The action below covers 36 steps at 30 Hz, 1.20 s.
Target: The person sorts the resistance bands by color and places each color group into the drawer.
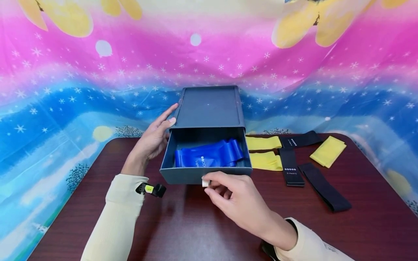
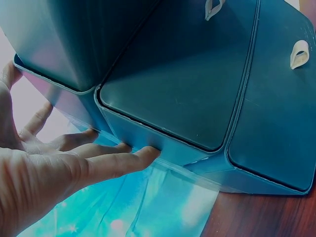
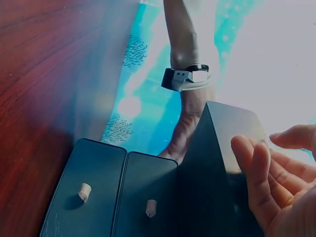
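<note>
A dark grey drawer unit (image 1: 209, 105) stands on the table with its top drawer (image 1: 183, 175) pulled out. Inside that drawer lie blue resistance bands (image 1: 209, 154), one printed "Light". My right hand (image 1: 241, 201) pinches the small whitish pull loop (image 1: 205, 183) on the drawer's front between thumb and index finger. Against the unit's left side rests my left hand (image 1: 151, 141), fingers extended; in the left wrist view the fingers (image 2: 118, 165) lie along the side wall. Two lower drawers (image 2: 173, 84) are closed, each with its own pull loop (image 2: 299, 54).
Right of the unit lie yellow bands (image 1: 266, 161), black bands marked "X-Heavy" (image 1: 290, 166), another black band (image 1: 324, 186) and a folded yellow band (image 1: 328, 151). A patterned cloth (image 1: 209, 54) hangs behind the dark red-brown table (image 1: 189, 224).
</note>
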Available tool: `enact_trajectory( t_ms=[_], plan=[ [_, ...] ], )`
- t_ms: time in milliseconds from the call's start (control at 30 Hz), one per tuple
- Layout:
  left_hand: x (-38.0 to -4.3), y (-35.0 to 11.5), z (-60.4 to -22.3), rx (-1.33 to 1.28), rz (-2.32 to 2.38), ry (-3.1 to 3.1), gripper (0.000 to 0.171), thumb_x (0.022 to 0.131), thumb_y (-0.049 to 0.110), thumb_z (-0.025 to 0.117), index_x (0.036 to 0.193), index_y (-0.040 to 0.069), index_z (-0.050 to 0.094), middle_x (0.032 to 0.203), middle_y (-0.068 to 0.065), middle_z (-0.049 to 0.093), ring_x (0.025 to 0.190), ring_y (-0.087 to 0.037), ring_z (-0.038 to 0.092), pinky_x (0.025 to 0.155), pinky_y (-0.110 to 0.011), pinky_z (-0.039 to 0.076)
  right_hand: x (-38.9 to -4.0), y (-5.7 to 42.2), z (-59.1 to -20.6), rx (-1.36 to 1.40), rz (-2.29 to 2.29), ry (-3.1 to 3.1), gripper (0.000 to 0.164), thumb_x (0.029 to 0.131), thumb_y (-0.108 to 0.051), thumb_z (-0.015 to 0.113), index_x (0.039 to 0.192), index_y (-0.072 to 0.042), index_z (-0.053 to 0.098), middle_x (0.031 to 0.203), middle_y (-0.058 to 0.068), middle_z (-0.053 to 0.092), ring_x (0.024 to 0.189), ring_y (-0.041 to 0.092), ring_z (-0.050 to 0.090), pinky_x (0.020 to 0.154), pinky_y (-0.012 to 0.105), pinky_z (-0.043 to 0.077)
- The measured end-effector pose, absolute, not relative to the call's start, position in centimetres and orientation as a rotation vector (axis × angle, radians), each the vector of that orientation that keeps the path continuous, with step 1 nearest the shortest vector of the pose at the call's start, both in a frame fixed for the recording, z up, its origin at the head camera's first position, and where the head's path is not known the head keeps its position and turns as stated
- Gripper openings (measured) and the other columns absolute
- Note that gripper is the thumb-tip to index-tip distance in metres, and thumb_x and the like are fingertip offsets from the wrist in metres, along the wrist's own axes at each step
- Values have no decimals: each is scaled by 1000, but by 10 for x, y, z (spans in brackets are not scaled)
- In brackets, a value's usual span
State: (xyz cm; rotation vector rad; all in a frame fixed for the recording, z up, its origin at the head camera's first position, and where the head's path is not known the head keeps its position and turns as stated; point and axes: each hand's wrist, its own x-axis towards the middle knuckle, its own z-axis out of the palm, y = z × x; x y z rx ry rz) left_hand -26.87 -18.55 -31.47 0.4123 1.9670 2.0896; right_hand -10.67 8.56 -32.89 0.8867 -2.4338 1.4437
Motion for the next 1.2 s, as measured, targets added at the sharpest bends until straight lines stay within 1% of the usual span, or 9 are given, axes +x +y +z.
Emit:
enact_trajectory(
  t_ms=[300,333,433,567,633,767,933,1033,1200],
  plan=[
    [-269,-185,-315,405,2071,2007,56,111,38,50,163,47,31,171,-7,25,118,-27,66,91,-34,59,-123,77,-327,840,1287,-2386,15,95,-7,76,109,-12,79,95,0,79,69,1,60,61,20,53],
    [-270,-185,-315,404,2074,2006,56,111,38,50,163,46,31,172,-6,24,116,-24,67,90,-32,59,-125,77,-327,836,1275,-2378,15,95,-7,76,109,-12,79,95,1,79,70,1,60,61,20,53],
    [-270,-185,-315,407,2081,2002,56,111,37,51,163,46,32,173,-5,22,85,-9,66,75,-20,54,-135,76,-324,831,1255,-2359,14,96,-7,75,109,-11,79,95,1,79,71,4,63,60,21,52],
    [-269,-185,-315,413,2109,1961,57,111,34,51,163,45,32,171,-5,25,78,-6,63,68,-19,53,-150,76,-322,817,1267,-2371,13,97,-7,73,109,-9,78,96,2,79,66,6,62,55,22,50],
    [-269,-185,-315,410,2118,1944,56,111,34,51,163,45,32,168,-6,29,92,-11,66,75,-23,56,-158,76,-321,808,1266,-2385,13,98,-7,73,110,-9,78,95,4,79,60,7,57,53,23,46],
    [-269,-184,-314,399,2104,1950,56,111,37,51,163,47,31,163,-9,35,99,-18,67,86,-39,59,-175,78,-321,790,1270,-2403,14,99,-7,71,111,-8,77,94,6,78,57,9,54,49,26,40],
    [-270,-184,-315,395,2108,1922,57,111,36,50,163,47,30,161,-13,37,120,-35,64,107,-71,42,-190,79,-321,758,1295,-2423,16,99,-6,71,114,-9,77,94,8,78,67,11,60,51,27,39],
    [-270,-183,-315,388,2120,1911,57,111,36,50,163,47,31,160,-14,38,126,-43,60,109,-77,36,-196,79,-321,728,1325,-2441,18,100,-7,70,116,-10,76,96,8,79,71,17,65,52,27,39],
    [-270,-183,-315,406,2110,1916,57,111,37,50,163,47,29,164,-14,34,129,-46,58,111,-78,33,-202,79,-322,701,1377,-2445,17,101,-8,68,117,-11,75,98,8,79,78,25,73,52,28,40]
  ],
)
